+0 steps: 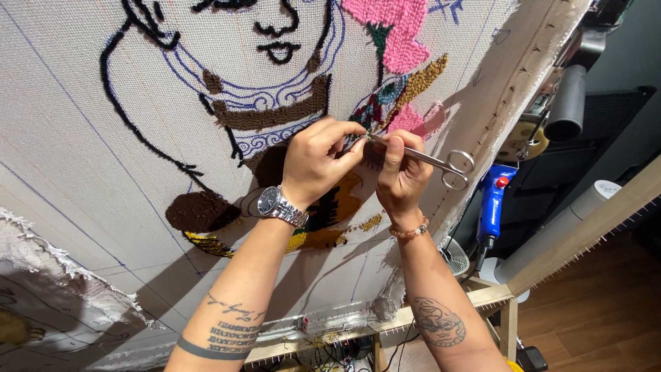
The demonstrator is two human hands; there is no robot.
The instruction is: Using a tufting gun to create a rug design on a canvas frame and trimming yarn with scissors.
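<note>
Tattooed forearms rise to the tufted cloth (82, 138), where the left hand (313, 162) pinches yarn beside the right hand's (403, 172) grip closed on small scissors (430, 160), handles trailing rightward.

Bare white tufting cloth (62, 117) lies open left of the hands. Rightward, a blue tufting gun (492, 203) and pale wooden frame beam (585, 231) crowd the cloth's edge.

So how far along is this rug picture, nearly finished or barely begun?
Partly done, I'd judge. The pink flower, the brown collar band and some black outlines are already filled with yarn. Both hands work at one spot: the right hand holds small scissors there, the left hand pinches beside them. Much of the backing cloth shows only drawn blue lines.
</note>
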